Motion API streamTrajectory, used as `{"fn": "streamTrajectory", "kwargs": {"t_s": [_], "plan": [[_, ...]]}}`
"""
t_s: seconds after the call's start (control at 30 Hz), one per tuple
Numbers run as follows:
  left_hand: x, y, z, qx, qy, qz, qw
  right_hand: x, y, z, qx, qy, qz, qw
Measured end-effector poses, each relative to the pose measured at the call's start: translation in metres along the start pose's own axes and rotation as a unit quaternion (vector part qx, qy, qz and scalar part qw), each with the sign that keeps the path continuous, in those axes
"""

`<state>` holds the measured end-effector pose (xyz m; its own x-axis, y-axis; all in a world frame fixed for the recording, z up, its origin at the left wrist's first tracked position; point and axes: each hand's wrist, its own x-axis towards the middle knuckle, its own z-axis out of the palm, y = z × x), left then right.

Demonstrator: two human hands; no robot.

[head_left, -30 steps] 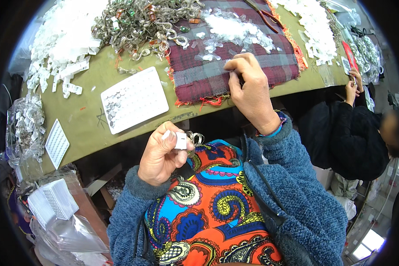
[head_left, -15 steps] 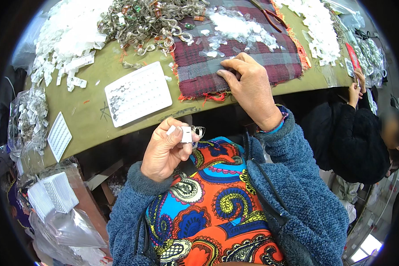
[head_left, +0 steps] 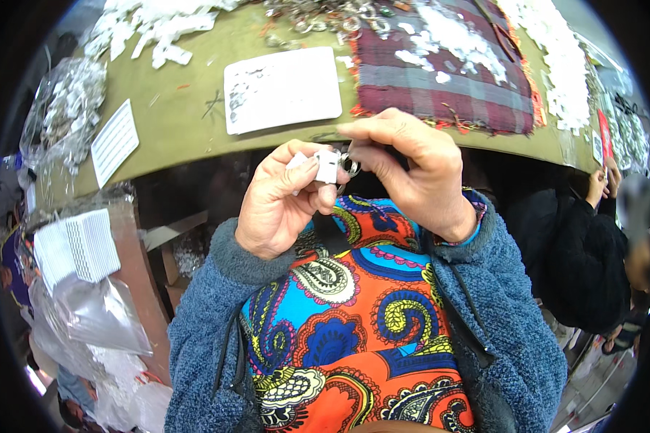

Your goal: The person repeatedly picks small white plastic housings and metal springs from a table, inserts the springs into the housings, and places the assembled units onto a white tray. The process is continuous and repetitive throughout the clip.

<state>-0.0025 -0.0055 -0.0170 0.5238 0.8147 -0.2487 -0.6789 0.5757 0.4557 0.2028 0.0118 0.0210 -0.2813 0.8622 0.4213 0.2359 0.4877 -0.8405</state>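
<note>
My left hand (head_left: 278, 198) is closed on a small white tag (head_left: 328, 166) with a dark slit in it. A shiny, looped ring-like piece (head_left: 349, 166) sticks out at the tag's right side. My right hand (head_left: 415, 162) is right beside the loops, its thumb and index finger curled toward them. Whatever lies between those fingertips is too small or hidden to make out. Both hands are in front of the table's near edge, above my lap.
A white tray (head_left: 296, 101) with small round pieces lies on the green table (head_left: 173, 123). To its right, a plaid cloth (head_left: 404, 90) bears a heap of clear pieces (head_left: 455, 36). White tags (head_left: 166, 29) pile up at the far left. Another person (head_left: 578, 252) works at the right.
My right hand has come back from the plaid cloth to beside the tag in my left hand. The view has shifted, so the table sits higher in the picture.
</note>
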Motion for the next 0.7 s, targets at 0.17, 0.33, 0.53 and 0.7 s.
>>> {"fn": "streamTrajectory", "kwargs": {"t_s": [0.17,0.33,0.53,0.7], "plan": [[-0.004,0.001,0.005,0.008,-0.008,0.029,1.000,0.005,-0.015,0.009,-0.071,-0.041,-0.079,0.993],[-0.007,-0.002,0.006,0.062,0.006,0.062,0.996,0.007,-0.014,0.005,-0.081,-0.107,-0.072,0.988],[-0.006,-0.005,0.005,0.125,0.033,0.078,0.989,0.004,-0.009,0.003,-0.031,-0.119,0.043,0.992],[-0.026,0.023,0.014,0.109,0.058,0.087,0.989,0.016,-0.030,0.014,0.068,-0.120,0.126,0.982]]}}
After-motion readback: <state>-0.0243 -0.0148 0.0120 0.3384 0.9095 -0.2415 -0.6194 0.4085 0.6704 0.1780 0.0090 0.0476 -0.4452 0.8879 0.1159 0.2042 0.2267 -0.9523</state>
